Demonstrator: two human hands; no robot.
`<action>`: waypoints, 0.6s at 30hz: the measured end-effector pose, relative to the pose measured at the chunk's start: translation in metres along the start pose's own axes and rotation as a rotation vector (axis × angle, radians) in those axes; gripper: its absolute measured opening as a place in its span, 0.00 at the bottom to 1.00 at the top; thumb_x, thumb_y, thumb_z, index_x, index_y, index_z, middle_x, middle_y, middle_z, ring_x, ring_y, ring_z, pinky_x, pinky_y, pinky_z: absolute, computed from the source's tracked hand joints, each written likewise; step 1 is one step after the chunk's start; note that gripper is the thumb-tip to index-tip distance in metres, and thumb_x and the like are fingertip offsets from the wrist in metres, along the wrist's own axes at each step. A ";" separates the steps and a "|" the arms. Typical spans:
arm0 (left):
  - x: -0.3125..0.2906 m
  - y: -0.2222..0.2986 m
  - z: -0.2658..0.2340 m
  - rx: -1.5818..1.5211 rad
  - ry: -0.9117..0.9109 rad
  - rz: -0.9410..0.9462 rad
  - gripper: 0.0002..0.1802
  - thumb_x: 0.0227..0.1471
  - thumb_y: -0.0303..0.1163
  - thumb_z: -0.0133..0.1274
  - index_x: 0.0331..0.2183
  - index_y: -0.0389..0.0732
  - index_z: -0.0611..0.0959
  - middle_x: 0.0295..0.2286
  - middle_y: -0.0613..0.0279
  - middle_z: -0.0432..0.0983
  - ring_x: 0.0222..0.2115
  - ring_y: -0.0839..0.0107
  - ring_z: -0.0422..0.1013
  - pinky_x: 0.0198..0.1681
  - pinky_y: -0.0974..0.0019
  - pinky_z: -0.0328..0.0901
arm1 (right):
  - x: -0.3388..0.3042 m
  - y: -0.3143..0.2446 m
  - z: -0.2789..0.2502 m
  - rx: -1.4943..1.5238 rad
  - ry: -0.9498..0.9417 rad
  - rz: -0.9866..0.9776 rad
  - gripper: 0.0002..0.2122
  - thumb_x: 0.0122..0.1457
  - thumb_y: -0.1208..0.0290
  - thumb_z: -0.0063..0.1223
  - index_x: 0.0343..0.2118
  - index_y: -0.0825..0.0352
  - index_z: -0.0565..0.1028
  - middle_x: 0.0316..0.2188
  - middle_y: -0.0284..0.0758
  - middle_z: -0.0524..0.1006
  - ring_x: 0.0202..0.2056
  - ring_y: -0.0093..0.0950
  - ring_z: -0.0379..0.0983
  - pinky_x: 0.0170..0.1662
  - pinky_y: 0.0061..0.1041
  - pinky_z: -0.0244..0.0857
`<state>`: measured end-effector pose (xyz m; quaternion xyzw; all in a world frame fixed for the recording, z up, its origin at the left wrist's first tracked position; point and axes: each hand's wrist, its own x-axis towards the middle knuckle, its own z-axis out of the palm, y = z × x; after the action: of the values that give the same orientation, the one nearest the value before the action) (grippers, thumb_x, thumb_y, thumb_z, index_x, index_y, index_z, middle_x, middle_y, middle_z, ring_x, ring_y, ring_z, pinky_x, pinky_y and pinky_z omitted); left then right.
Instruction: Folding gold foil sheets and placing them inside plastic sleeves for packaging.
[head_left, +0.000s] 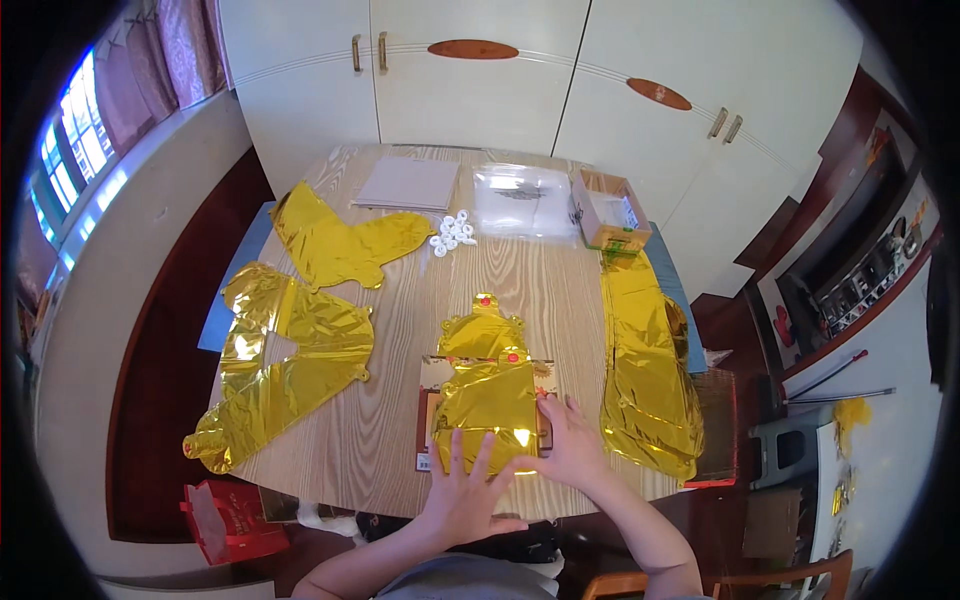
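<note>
In front of me a folded gold foil balloon (487,400) lies on a flat printed card or box (426,410), whose edges show around it. Red dots mark the foil's upper part. My left hand (462,495) rests at the near edge of the foil, fingers spread and fingertips on its surface. At the right edge, my right hand (572,443) has its fingers apart, with the thumb at the near right corner and the other fingers along the side. Neither hand grips anything that I can see.
Flat gold foil balloons (300,350) cover the table's left side; another gold foil piece (650,370) hangs over the right. Along the back are grey sheets (410,183), small white rings (452,233), clear plastic bags (525,200) and an open cardboard box (612,210).
</note>
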<state>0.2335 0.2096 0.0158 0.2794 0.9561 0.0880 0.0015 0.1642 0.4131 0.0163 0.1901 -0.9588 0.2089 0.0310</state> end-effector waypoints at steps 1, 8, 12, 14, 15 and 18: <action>0.000 0.000 0.001 -0.006 -0.001 -0.010 0.51 0.39 0.78 0.41 0.58 0.56 0.66 0.59 0.37 0.50 0.56 0.22 0.43 0.50 0.18 0.39 | 0.000 0.002 -0.001 0.017 -0.025 -0.014 0.39 0.43 0.46 0.64 0.53 0.68 0.63 0.52 0.47 0.69 0.55 0.44 0.64 0.63 0.47 0.48; -0.003 0.003 0.006 -0.018 0.040 -0.044 0.52 0.38 0.78 0.42 0.59 0.57 0.66 0.58 0.35 0.49 0.57 0.21 0.41 0.51 0.18 0.37 | 0.005 0.025 0.007 0.072 -0.077 -0.073 0.41 0.40 0.46 0.66 0.54 0.67 0.63 0.51 0.43 0.70 0.55 0.43 0.64 0.63 0.45 0.47; -0.003 0.002 0.008 -0.014 0.040 -0.043 0.51 0.38 0.78 0.42 0.58 0.57 0.67 0.58 0.36 0.49 0.57 0.22 0.41 0.51 0.19 0.36 | 0.023 0.018 -0.010 0.031 -0.220 -0.011 0.42 0.40 0.45 0.66 0.55 0.66 0.62 0.48 0.41 0.71 0.54 0.41 0.64 0.60 0.41 0.49; -0.003 0.002 0.007 -0.016 0.040 -0.041 0.51 0.38 0.78 0.42 0.58 0.57 0.67 0.58 0.36 0.49 0.57 0.22 0.41 0.51 0.19 0.35 | 0.030 0.021 -0.005 -0.007 -0.125 -0.037 0.44 0.39 0.45 0.66 0.56 0.65 0.62 0.50 0.40 0.69 0.55 0.37 0.62 0.59 0.39 0.50; -0.003 0.003 0.008 -0.014 0.044 -0.039 0.51 0.38 0.78 0.42 0.58 0.57 0.68 0.58 0.36 0.49 0.57 0.22 0.41 0.51 0.19 0.35 | 0.034 0.024 -0.003 -0.031 -0.076 -0.051 0.44 0.38 0.45 0.66 0.57 0.65 0.62 0.51 0.39 0.68 0.55 0.36 0.61 0.58 0.38 0.51; -0.004 0.003 0.009 -0.019 0.060 -0.039 0.50 0.38 0.78 0.41 0.57 0.57 0.69 0.58 0.36 0.49 0.57 0.22 0.41 0.51 0.19 0.34 | 0.048 0.032 -0.003 -0.060 0.020 -0.069 0.47 0.34 0.43 0.68 0.57 0.64 0.62 0.52 0.37 0.67 0.55 0.35 0.61 0.57 0.38 0.51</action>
<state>0.2389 0.2112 0.0070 0.2579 0.9601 0.1056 -0.0225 0.1077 0.4245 0.0130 0.2201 -0.9571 0.1808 0.0535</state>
